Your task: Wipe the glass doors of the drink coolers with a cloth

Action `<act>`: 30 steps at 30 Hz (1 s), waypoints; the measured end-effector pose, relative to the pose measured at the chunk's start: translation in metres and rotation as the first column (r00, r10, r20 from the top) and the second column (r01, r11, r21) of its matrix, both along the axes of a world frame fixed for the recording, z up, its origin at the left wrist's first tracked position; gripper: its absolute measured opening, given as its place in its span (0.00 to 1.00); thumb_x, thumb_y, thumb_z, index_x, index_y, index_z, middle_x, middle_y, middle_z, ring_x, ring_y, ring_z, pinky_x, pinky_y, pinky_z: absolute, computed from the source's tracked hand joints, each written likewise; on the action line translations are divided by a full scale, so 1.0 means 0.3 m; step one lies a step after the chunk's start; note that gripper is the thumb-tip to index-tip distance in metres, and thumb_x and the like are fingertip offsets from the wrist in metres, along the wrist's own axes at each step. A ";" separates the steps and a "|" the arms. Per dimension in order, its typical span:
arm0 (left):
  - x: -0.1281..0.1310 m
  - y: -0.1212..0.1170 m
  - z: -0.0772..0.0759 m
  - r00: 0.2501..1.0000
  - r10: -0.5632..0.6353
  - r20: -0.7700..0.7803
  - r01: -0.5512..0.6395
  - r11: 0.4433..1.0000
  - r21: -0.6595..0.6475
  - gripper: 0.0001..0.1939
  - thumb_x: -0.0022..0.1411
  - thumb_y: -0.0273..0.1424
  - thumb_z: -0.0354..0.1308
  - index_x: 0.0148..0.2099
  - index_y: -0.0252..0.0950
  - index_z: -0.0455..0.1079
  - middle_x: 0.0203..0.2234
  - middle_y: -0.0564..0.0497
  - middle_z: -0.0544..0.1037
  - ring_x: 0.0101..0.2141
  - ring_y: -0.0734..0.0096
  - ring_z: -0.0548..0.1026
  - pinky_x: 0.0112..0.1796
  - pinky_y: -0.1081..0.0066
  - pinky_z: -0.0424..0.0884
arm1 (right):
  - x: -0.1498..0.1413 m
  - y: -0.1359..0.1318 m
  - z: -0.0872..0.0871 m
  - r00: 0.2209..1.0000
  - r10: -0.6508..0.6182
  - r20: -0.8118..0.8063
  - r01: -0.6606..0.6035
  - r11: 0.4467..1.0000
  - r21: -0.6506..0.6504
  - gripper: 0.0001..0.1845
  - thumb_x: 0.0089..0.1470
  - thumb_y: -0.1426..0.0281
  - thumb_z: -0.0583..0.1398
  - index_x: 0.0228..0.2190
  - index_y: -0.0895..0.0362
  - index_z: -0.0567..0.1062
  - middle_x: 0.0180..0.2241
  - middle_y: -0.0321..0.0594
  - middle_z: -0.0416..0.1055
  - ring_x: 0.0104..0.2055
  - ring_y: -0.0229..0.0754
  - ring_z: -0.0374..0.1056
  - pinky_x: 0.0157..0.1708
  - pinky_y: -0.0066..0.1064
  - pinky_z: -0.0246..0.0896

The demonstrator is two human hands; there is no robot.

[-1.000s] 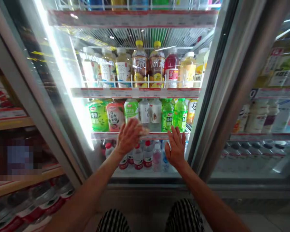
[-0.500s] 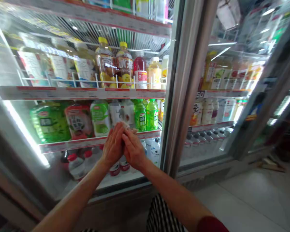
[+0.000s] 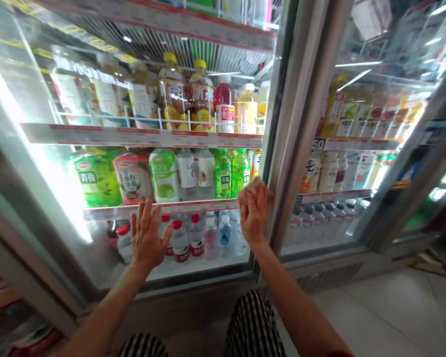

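Observation:
In the head view, my right hand is closed over a pale cloth, partly hidden by the fingers. It is at the right side of the fridge's glass door, beside the metal door frame. Lower left, my left hand is spread flat at the glass with nothing in it. Behind the glass, green bottles stand near the cloth. Bottles with red caps show on the bottom level between my hands.
Shelves of drinks fill the fridge. A second glass door is to the right of the frame. My knees in checked cloth are below, close to the fridge base. Pale floor tiles lie at lower right.
My hands were together at the middle of the glass. The right has moved right to the door frame with the cloth; the left has moved left and spread its fingers.

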State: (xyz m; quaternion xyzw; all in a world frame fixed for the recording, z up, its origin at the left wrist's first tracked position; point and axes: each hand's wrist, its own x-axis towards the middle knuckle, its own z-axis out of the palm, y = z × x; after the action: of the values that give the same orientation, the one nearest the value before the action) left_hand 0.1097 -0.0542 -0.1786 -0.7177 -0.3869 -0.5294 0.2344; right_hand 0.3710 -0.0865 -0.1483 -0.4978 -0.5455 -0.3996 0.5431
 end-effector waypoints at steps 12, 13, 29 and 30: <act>-0.025 -0.006 -0.054 0.997 0.031 -0.070 -0.033 0.999 -0.023 0.36 0.59 0.31 0.50 0.65 0.41 0.38 0.63 0.45 0.46 0.62 0.59 0.46 0.59 0.54 0.44 | -0.159 0.031 -0.166 0.983 0.100 0.153 -0.097 0.995 -0.025 0.28 0.55 0.74 0.51 0.57 0.56 0.57 0.63 0.46 0.46 0.65 0.49 0.40 0.60 0.51 0.43; -0.020 -0.008 -0.053 0.998 0.035 -0.058 -0.037 0.999 -0.027 0.36 0.59 0.31 0.50 0.65 0.41 0.38 0.63 0.45 0.46 0.62 0.59 0.46 0.59 0.53 0.44 | -0.106 0.027 -0.147 0.996 0.051 0.073 -0.052 0.998 0.022 0.28 0.55 0.74 0.50 0.58 0.56 0.55 0.63 0.47 0.43 0.65 0.51 0.40 0.58 0.54 0.44; -0.098 -0.027 -0.087 0.995 0.094 -0.044 -0.097 0.993 -0.065 0.36 0.59 0.30 0.50 0.65 0.40 0.38 0.63 0.44 0.45 0.62 0.58 0.45 0.59 0.52 0.47 | -0.166 0.059 -0.098 0.994 0.058 -0.097 -0.046 0.991 0.129 0.28 0.56 0.73 0.49 0.59 0.59 0.53 0.64 0.51 0.39 0.65 0.54 0.38 0.57 0.57 0.43; -0.103 -0.029 -0.087 0.994 0.089 -0.057 -0.093 0.994 -0.065 0.36 0.59 0.30 0.50 0.65 0.40 0.38 0.63 0.44 0.45 0.62 0.58 0.45 0.59 0.52 0.47 | -0.221 0.065 -0.106 0.993 0.082 -0.084 -0.074 0.993 0.093 0.28 0.56 0.74 0.49 0.59 0.59 0.54 0.64 0.51 0.40 0.65 0.54 0.37 0.58 0.57 0.42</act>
State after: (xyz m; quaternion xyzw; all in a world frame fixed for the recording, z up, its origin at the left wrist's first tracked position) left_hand 0.0788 -0.0628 -0.2045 -0.7207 -0.4305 -0.4853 0.2444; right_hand 0.3047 -0.0670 -0.1802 -0.4683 -0.5218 -0.3798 0.6035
